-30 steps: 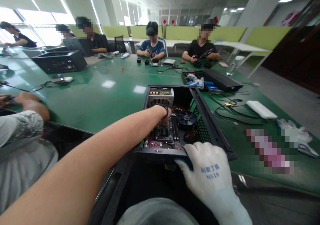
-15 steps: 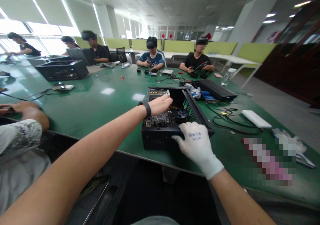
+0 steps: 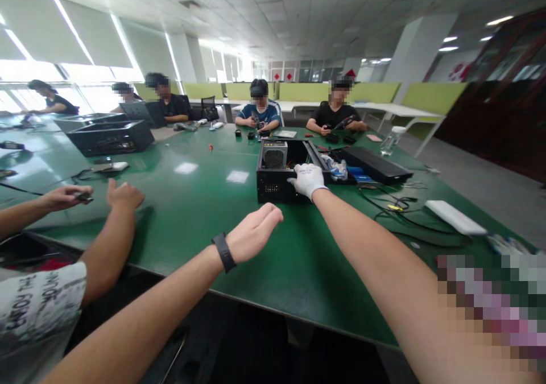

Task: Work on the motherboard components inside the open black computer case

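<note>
The open black computer case [image 3: 279,188] lies on the green table in front of me, with a power supply [image 3: 275,155] showing inside at its left. My right hand [image 3: 310,180], in a white glove, grips the case's near wall at the right; its thumb lies on the outer face and its fingers reach over the rim. Bare, with a black band on the wrist, my left hand [image 3: 255,233] hangs over the table nearer to me, apart from the case. Its fingers are curled and pressed together; whatever may be inside them is hidden.
Right of the case lie a black panel [image 3: 375,165], gloves [image 3: 335,168], cables [image 3: 401,207] and a white bar-shaped object [image 3: 454,218]. A water bottle [image 3: 392,140] stands farther back. At left, a neighbour's hands [image 3: 70,197] hold a small item. Another case [image 3: 111,137] stands beyond.
The computer case has slid away from me across the table, with my right hand on it. My left hand has come out of the case and back toward me. The neighbour's arms have reached forward.
</note>
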`<state>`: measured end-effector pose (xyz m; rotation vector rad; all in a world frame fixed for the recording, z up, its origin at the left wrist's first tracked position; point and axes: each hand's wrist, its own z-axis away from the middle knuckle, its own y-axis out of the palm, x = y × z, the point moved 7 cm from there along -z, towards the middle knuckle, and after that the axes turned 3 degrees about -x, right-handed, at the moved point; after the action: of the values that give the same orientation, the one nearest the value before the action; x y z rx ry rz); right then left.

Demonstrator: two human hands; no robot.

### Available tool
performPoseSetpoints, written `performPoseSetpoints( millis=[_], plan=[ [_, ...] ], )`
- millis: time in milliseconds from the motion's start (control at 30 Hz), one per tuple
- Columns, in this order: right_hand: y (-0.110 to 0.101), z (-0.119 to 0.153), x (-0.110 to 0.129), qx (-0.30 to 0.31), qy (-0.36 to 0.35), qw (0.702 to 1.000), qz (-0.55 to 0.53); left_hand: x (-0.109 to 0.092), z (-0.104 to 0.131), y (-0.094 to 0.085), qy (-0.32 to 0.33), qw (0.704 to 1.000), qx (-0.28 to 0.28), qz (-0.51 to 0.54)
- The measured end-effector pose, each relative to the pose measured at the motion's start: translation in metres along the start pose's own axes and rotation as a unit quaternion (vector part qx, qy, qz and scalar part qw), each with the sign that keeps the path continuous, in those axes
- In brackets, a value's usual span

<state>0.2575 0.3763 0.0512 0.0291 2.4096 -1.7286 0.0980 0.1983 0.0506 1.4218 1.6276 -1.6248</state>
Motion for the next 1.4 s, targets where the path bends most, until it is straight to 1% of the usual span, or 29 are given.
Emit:
performPoseSetpoints(
  millis=[100,200,300,400,467,567,733,800,867,900,967,1033,1100,1167,1300,1400],
  plan=[
    [0.006,-0.022,-0.001,0.007,0.003,1.0,0.002,0.014,0.014,0.0,-0.025,1.0,0.013,0.004],
    [0.009,-0.033,-0.001,0.014,-0.001,1.0,0.003,0.022,0.019,-0.004,-0.035,0.999,0.016,0.011],
    [0.008,-0.032,-0.001,0.018,-0.009,1.0,0.005,0.024,0.017,-0.01,-0.034,0.999,0.006,0.02],
    [0.006,-0.02,0.002,0.015,-0.021,1.0,0.008,0.022,0.013,-0.015,-0.032,0.999,-0.005,0.029],
    [0.003,-0.007,0.004,0.009,-0.025,1.0,0.01,0.019,0.009,-0.019,-0.03,0.999,-0.017,0.034],
    [-0.002,0.021,0.01,0.0,-0.026,1.0,0.011,0.012,0.0,-0.028,-0.021,0.998,-0.04,0.042],
    [-0.018,0.082,0.021,-0.02,-0.036,0.999,0.0,-0.005,-0.029,-0.038,-0.02,0.998,-0.063,0.024],
    [-0.026,0.109,0.025,-0.026,-0.043,0.999,-0.005,-0.015,-0.044,-0.04,-0.016,0.997,-0.067,-0.021],
    [-0.035,0.135,0.028,-0.031,-0.048,0.998,-0.007,-0.023,-0.058,-0.038,-0.008,0.993,-0.051,-0.107],
    [-0.039,0.148,0.029,-0.032,-0.05,0.998,-0.008,-0.025,-0.064,-0.035,-0.007,0.987,-0.03,-0.159],
    [-0.047,0.173,0.032,-0.036,-0.054,0.998,-0.009,-0.022,-0.073,-0.024,-0.022,0.964,0.035,-0.261],
    [-0.055,0.197,0.034,-0.038,-0.059,0.997,-0.01,-0.016,-0.078,-0.011,-0.028,0.927,0.093,-0.362],
    [-0.063,0.219,0.036,-0.039,-0.062,0.997,-0.012,-0.01,-0.079,0.002,-0.03,0.886,0.134,-0.442],
    [-0.07,0.241,0.037,-0.037,-0.064,0.997,-0.014,-0.006,-0.078,0.017,-0.033,0.854,0.168,-0.492],
    [-0.083,0.28,0.039,-0.033,-0.067,0.997,-0.03,-0.001,-0.07,0.051,-0.027,0.802,0.251,-0.541],
    [-0.09,0.304,0.037,-0.035,-0.066,0.996,-0.057,-0.001,-0.061,0.07,-0.02,0.765,0.294,-0.573]
  ],
)
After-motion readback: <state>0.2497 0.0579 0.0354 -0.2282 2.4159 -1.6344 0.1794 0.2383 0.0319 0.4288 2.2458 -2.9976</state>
